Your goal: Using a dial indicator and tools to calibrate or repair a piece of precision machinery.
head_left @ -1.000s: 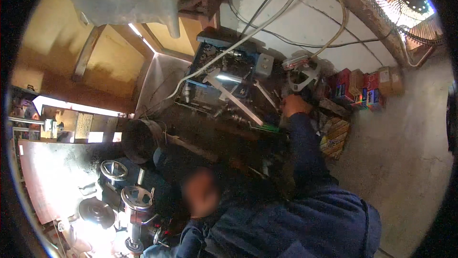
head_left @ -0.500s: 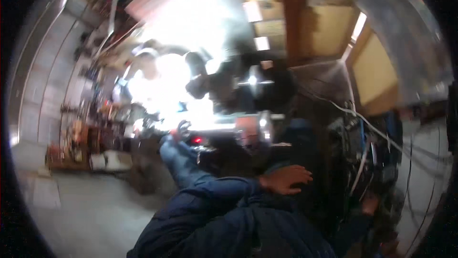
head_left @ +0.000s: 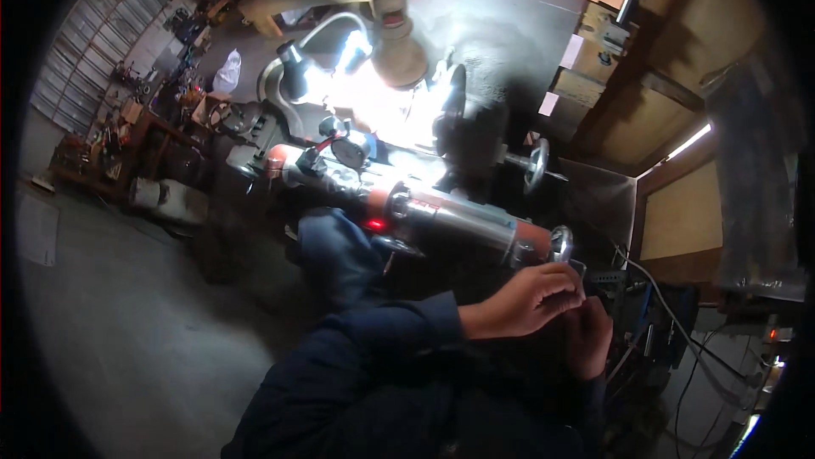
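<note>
My left hand (head_left: 531,299) pinches a small flat pale piece (head_left: 577,272) near the right end of a machine. My right hand (head_left: 587,342) is just beside and below it, fingers curled toward the piece; what they hold is hidden. Behind the hands are a chrome handwheel (head_left: 559,244) and a long shiny cylindrical tailstock (head_left: 458,219) with orange ends. Further left stands a round dial gauge (head_left: 348,150) near a small red light (head_left: 378,224). A bright lamp glares over the middle of the machine.
Another handwheel (head_left: 536,166) stands behind. Cluttered shelves (head_left: 161,132) line the left wall. Wooden panels (head_left: 679,213) rise at the right, with cables (head_left: 662,298) below. My leg (head_left: 335,255) shows left of my hands, above a grey floor (head_left: 127,306).
The view has swung from the tool tray to the machine. My right hand has left the tray and come beside my left, which has risen, closing from spread fingers onto the flat piece.
</note>
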The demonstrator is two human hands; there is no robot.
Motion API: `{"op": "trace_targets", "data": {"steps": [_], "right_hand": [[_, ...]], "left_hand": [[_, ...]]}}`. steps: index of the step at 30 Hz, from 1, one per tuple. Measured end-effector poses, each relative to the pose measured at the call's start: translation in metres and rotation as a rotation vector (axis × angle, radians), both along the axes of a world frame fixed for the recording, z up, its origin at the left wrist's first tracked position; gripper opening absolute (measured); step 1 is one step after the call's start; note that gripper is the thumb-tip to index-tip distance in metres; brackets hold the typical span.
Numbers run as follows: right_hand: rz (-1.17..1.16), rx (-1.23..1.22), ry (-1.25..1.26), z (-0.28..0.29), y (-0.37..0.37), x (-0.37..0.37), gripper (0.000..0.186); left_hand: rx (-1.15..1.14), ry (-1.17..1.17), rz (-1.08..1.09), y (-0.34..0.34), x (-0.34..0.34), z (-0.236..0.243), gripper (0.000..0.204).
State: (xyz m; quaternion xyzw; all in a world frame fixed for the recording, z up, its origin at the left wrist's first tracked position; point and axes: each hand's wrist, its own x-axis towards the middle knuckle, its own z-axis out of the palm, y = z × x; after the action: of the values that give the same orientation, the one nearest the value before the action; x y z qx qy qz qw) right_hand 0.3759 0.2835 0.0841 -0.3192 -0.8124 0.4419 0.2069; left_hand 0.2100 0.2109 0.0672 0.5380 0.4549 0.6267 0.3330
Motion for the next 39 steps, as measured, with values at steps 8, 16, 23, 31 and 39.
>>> {"op": "trace_targets", "data": {"steps": [8, 16, 23, 31, 39], "right_hand": [[-0.275, 0.268, -0.018, -0.012, 0.025, -0.086, 0.037], [-0.256, 0.300, -0.135, -0.047, 0.011, -0.091, 0.040], [-0.355, 0.499, 0.102, -0.083, -0.022, -0.089, 0.054], [-0.481, 0.473, 0.138, -0.102, -0.024, -0.089, 0.063], [-0.451, 0.519, 0.155, -0.101, -0.020, -0.087, 0.066]], "left_hand": [[0.226, 0.509, 0.611, -0.068, -0.142, 0.023, 0.006], [0.125, 0.281, 0.697, -0.107, -0.188, -0.016, 0.007], [0.195, 0.397, 0.790, -0.110, -0.197, -0.029, 0.007], [0.109, 0.453, 0.838, -0.109, -0.193, -0.033, 0.011], [0.032, 0.427, 0.726, -0.110, -0.197, -0.045, 0.009]]}}
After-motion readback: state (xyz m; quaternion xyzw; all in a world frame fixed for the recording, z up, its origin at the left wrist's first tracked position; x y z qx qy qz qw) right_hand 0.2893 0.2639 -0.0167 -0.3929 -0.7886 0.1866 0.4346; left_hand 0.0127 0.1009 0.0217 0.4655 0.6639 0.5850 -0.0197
